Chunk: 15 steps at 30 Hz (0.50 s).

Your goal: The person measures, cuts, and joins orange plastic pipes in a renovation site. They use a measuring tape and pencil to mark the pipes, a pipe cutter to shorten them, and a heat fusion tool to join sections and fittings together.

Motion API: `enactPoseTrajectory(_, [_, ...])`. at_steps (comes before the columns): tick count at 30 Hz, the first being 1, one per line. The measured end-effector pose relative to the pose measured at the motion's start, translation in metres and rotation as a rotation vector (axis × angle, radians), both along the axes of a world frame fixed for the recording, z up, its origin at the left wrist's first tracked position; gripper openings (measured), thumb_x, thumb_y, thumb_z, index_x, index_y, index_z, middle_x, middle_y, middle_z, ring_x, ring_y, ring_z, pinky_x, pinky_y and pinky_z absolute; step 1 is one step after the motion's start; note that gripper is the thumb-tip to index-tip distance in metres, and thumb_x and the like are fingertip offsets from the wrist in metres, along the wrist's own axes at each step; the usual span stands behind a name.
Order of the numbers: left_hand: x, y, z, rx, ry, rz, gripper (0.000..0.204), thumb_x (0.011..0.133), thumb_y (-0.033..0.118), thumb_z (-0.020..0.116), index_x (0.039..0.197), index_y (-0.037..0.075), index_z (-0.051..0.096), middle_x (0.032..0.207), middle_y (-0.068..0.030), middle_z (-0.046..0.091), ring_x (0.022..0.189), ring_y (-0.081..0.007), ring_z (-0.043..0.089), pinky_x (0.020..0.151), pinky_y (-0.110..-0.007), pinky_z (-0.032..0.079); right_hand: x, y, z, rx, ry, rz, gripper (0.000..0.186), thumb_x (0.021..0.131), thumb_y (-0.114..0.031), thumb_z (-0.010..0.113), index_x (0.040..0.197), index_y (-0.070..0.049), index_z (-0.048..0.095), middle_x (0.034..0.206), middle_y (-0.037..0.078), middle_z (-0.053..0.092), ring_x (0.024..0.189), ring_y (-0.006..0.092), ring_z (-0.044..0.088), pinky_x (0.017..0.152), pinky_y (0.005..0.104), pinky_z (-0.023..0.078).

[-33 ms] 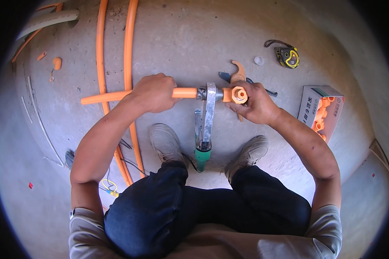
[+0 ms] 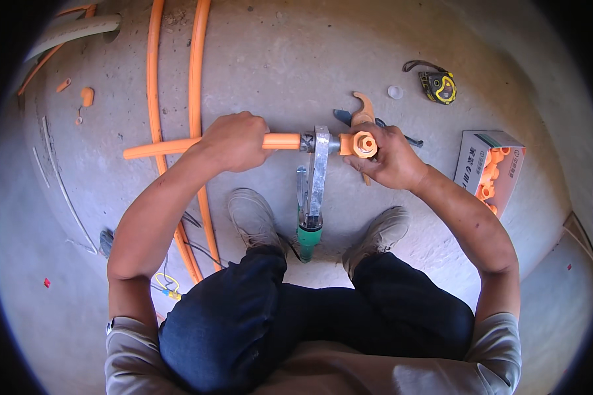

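My left hand (image 2: 238, 141) is wrapped round an orange plastic pipe (image 2: 283, 141). The pipe's right end meets the left socket of a pipe welding iron (image 2: 318, 174), which has a flat metal heating plate and a green handle. In my right hand (image 2: 396, 158) is an orange pipe fitting (image 2: 364, 145) with a hexagonal threaded end facing up, set against the socket on the iron's other side. The iron stands between my shoes, handle toward me. Just beyond my right hand lies a pipe cutter (image 2: 362, 108) with an orange curved jaw, partly hidden by the fingers.
A tape measure (image 2: 438, 87) and a small white cap (image 2: 395, 92) lie at the far right. An open box (image 2: 511, 172) of orange fittings stands to the right. Two long orange pipes (image 2: 153, 79) run along the floor at left, near loose fittings (image 2: 87, 97) and cables.
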State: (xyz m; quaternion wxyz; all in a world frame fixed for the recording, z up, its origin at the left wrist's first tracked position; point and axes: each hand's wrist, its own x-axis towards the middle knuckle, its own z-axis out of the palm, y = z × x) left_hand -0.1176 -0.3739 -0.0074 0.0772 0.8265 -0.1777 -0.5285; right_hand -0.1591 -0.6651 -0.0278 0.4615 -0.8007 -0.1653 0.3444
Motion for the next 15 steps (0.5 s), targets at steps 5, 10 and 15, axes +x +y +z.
enactPoseTrajectory(5, [-0.003, 0.0, -0.004, 0.011, -0.011, 0.006, 0.026, 0.081, 0.023, 0.068, 0.091, 0.0, 0.073, 0.086, -0.0235, 0.069, 0.087, -0.0387, 0.067, 0.081, -0.046, 0.053, -0.001, 0.001, 0.0, 0.007, 0.005, -0.003, 0.034, 0.081, -0.017, 0.079, 0.104, -0.003, 0.058, 0.077, 0.013, 0.064, 0.068, 0.0268, 0.065, 0.064, 0.0349, 0.051])
enactPoseTrajectory(10, [-0.004, 0.0, -0.002, 0.034, -0.025, 0.017, 0.024, 0.081, 0.022, 0.067, 0.092, 0.001, 0.073, 0.087, -0.0234, 0.069, 0.088, -0.0382, 0.067, 0.081, -0.046, 0.053, 0.004, 0.006, 0.009, -0.026, 0.078, -0.012, 0.031, 0.081, -0.016, 0.078, 0.103, -0.001, 0.061, 0.081, 0.018, 0.067, 0.075, 0.0341, 0.068, 0.07, 0.0384, 0.054])
enactPoseTrajectory(15, [-0.004, 0.0, -0.005, 0.001, -0.048, 0.002, 0.022, 0.08, 0.02, 0.067, 0.091, 0.002, 0.072, 0.087, -0.0222, 0.069, 0.086, -0.0382, 0.067, 0.08, -0.047, 0.054, 0.001, 0.005, 0.002, -0.002, 0.064, -0.034, 0.033, 0.082, -0.016, 0.079, 0.104, -0.001, 0.059, 0.077, 0.014, 0.065, 0.066, 0.0238, 0.064, 0.065, 0.0342, 0.052])
